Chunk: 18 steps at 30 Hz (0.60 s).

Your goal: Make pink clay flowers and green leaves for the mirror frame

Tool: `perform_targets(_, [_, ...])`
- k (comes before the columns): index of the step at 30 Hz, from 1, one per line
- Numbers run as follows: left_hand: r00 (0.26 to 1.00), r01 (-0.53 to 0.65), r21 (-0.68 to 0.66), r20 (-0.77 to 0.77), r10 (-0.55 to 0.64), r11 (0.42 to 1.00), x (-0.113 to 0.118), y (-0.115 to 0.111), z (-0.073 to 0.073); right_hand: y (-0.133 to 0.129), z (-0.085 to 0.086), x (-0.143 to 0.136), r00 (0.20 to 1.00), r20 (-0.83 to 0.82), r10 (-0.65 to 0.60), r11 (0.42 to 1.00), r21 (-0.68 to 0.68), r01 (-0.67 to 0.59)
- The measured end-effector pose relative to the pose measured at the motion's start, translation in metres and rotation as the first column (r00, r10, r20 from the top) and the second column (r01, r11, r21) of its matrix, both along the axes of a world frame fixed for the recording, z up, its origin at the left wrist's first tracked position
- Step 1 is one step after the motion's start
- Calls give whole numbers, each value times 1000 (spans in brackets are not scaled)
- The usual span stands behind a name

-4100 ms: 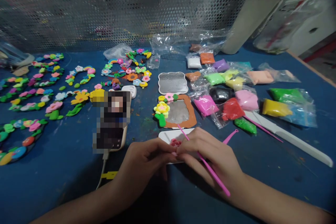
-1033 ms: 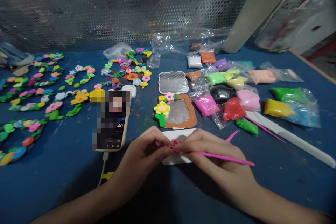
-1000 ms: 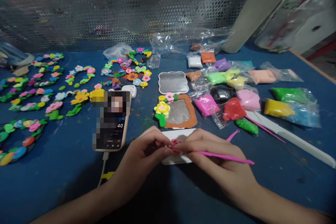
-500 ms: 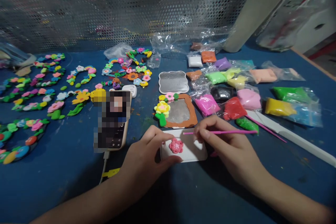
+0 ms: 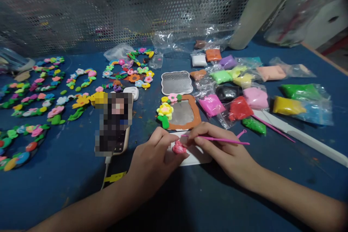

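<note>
The blue desk [image 5: 59, 188] carries the things, and behind it stands a metal mesh [image 5: 81, 11]. At the back, to the right, is a bottle [image 5: 257, 11]. A white knife [image 5: 307, 141] lies at the right side. The left hand [image 5: 153, 157] and the right hand [image 5: 225, 148] face each other near the middle. The phone [image 5: 119, 134] lies left of them, with a cable plugged in. Under the fingers is the white board [image 5: 198, 157], and just beyond it lies the brown frame [image 5: 194, 112]. Coloured packs [image 5: 240, 108] are spread to the right. The right hand's grip is closed on a thin pink stick [image 5: 220, 140], whose tip points left. The smallest is the pink flower [image 5: 178, 148], at the board, between left thumb and index finger; whether that grip pinches it, I cannot tell.
</note>
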<state>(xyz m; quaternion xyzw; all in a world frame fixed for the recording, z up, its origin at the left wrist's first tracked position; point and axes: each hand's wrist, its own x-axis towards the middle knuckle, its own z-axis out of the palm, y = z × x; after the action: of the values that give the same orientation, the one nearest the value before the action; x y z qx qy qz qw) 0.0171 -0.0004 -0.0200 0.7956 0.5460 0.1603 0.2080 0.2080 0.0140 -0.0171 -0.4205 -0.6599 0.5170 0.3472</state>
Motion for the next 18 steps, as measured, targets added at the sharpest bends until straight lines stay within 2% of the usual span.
perform_targets(13, [1000,-9,-80,-31,7,997,2,2,3,1,1,-1,996,82,-28,999,25,26])
perform_targets(18, [999,-13,-79,-32,10,997,2,3,2,0,1,-1,995,-9,-96,994,-49,96])
